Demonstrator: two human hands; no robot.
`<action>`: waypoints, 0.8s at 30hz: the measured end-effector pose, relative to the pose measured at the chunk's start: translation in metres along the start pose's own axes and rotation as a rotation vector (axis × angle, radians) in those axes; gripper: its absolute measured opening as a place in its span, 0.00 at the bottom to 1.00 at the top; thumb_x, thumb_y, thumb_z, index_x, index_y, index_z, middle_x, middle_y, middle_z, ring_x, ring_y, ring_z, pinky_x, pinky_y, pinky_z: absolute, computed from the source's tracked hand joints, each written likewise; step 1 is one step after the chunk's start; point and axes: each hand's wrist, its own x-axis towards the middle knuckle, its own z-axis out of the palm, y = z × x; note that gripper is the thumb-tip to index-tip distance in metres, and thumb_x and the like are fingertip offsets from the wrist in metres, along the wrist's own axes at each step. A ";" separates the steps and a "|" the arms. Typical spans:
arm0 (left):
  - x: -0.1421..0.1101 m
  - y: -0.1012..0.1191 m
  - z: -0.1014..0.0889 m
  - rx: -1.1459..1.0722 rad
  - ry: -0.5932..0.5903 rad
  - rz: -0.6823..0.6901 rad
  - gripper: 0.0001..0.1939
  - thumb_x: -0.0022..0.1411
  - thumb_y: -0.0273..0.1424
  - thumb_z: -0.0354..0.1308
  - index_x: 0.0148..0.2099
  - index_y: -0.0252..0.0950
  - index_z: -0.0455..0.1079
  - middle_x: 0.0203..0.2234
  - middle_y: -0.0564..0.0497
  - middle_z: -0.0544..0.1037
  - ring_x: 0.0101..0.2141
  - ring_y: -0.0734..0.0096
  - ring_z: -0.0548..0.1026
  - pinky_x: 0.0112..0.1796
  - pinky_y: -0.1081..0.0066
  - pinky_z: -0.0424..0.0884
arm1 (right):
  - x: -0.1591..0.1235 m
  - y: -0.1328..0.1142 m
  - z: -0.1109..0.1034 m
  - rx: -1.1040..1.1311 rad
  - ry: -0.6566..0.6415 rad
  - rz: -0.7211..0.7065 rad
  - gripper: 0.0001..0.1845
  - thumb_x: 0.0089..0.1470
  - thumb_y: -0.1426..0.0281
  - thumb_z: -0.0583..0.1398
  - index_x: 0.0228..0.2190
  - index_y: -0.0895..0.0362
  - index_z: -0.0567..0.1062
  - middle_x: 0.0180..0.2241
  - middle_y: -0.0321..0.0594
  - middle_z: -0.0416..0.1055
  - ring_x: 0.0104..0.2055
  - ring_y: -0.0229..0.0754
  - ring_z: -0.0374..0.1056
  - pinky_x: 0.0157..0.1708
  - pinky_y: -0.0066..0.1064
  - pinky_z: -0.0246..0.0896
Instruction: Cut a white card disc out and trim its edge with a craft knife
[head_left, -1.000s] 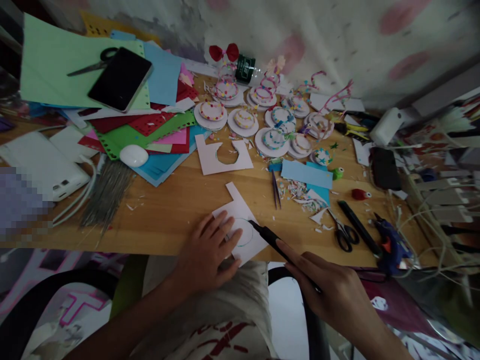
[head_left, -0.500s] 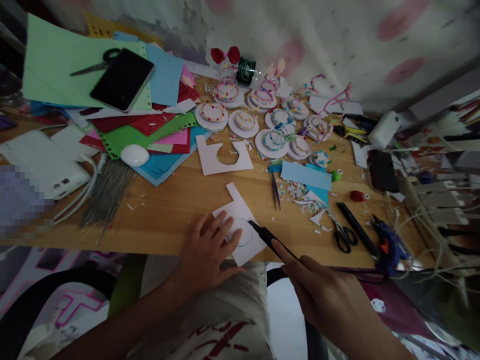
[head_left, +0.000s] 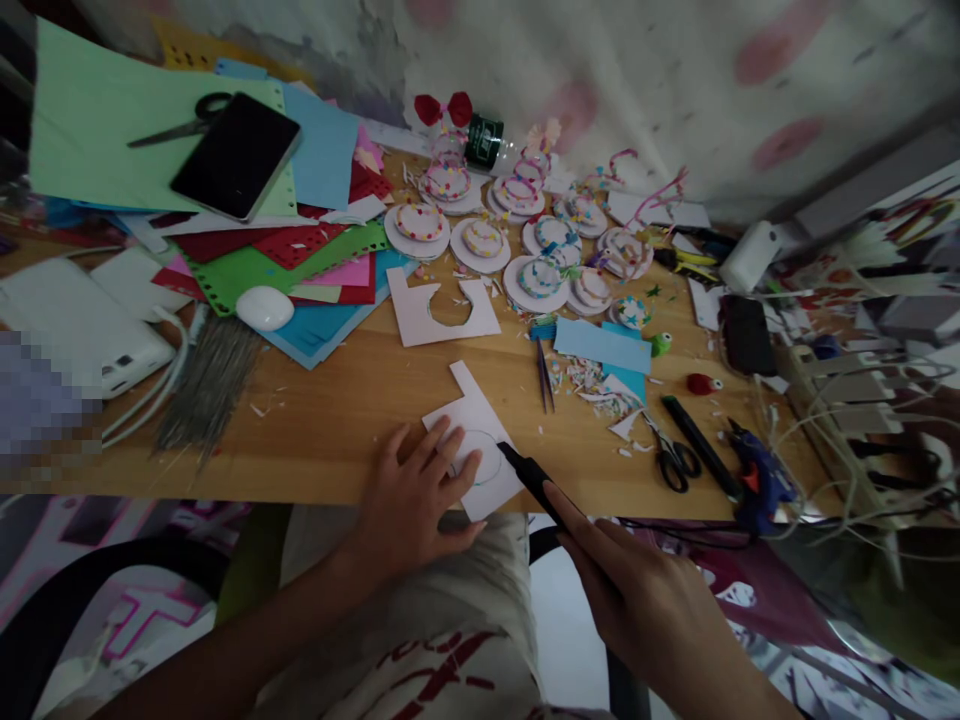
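Observation:
A white piece of card point(head_left: 481, 408) with a drawn circle lies at the table's front edge. My left hand point(head_left: 420, 490) rests on it, fingers spread and pressing flat, covering the circle's left side. My right hand point(head_left: 637, 590) grips a black utility knife point(head_left: 534, 474), index finger stretched along the handle. The knife's tip touches or hovers at the right side of the drawn circle; I cannot tell which. Farther back lies another white card point(head_left: 409, 318) with a round piece cut out of it.
Several small decorated paper hats point(head_left: 480, 245) stand at the back. Coloured sheets point(head_left: 315, 320) and a tablet point(head_left: 236, 155) are piled left, above a bundle of wires point(head_left: 206, 385). Tweezers point(head_left: 544, 375), scissors point(head_left: 673, 455) and a blue glue gun point(head_left: 759, 480) lie right.
The view has shifted slightly, so the table's things appear a little farther left. Both hands keep almost the same place on the card, and the knife stays by the circle's right side.

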 end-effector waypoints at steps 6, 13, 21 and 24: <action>0.000 -0.001 0.000 -0.035 0.014 -0.011 0.30 0.61 0.51 0.55 0.59 0.39 0.68 0.61 0.39 0.67 0.63 0.47 0.59 0.59 0.45 0.49 | -0.011 0.005 -0.012 0.131 -0.043 0.043 0.25 0.67 0.69 0.49 0.64 0.53 0.61 0.40 0.43 0.80 0.31 0.44 0.78 0.23 0.28 0.73; -0.003 -0.012 -0.015 -0.035 0.077 0.095 0.33 0.54 0.46 0.64 0.59 0.38 0.67 0.59 0.40 0.70 0.60 0.47 0.65 0.55 0.48 0.63 | -0.016 0.055 -0.019 0.239 0.159 0.101 0.28 0.65 0.69 0.52 0.65 0.51 0.58 0.55 0.45 0.72 0.56 0.47 0.70 0.52 0.35 0.69; -0.011 -0.039 -0.033 -0.485 0.290 -0.057 0.08 0.63 0.26 0.52 0.42 0.41 0.71 0.46 0.44 0.78 0.51 0.65 0.76 0.47 0.67 0.77 | 0.061 0.051 0.036 0.186 0.171 -0.025 0.41 0.56 0.83 0.48 0.68 0.50 0.48 0.43 0.46 0.71 0.44 0.46 0.72 0.44 0.40 0.72; -0.012 -0.044 -0.032 -0.558 0.361 -0.095 0.07 0.65 0.27 0.52 0.38 0.39 0.72 0.42 0.44 0.79 0.49 0.61 0.77 0.46 0.63 0.77 | 0.076 0.044 0.044 -0.008 0.246 -0.053 0.40 0.50 0.84 0.52 0.64 0.53 0.60 0.44 0.50 0.69 0.44 0.51 0.69 0.43 0.46 0.70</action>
